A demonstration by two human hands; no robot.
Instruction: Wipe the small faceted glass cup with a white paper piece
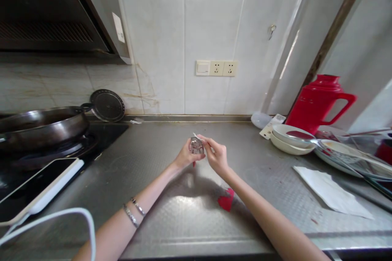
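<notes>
A grey steel kitchen counter (190,212) runs along a tiled wall. At its left end sit a black hob (101,132) and a white-edged tablet (36,189). A red scrap (226,202) lies near the front edge. Toward the right end: a white paper sheet (329,189), stacked white bowls (289,138), a red jug (318,102).
</notes>
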